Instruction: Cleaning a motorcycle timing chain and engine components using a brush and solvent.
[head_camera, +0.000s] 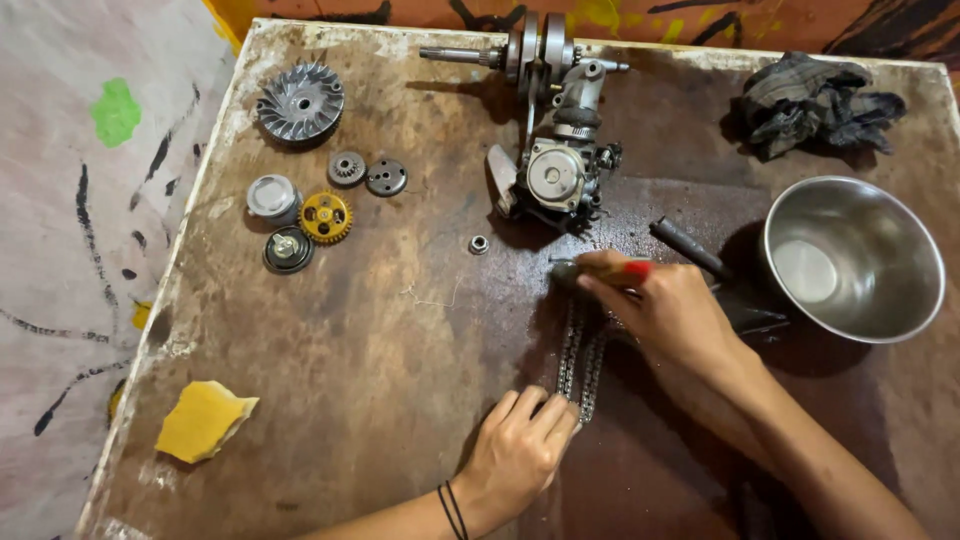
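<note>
At the lower middle of the frame the left hand (520, 445) presses flat, fingers together, on the near end of a metal chain (580, 360), while the right hand (665, 305) just above clamps a red-handled tool (600, 268) against its far end.

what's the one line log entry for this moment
left hand: pins chain end | right hand: holds red-handled tool at chain top | steel bowl: right
</note>
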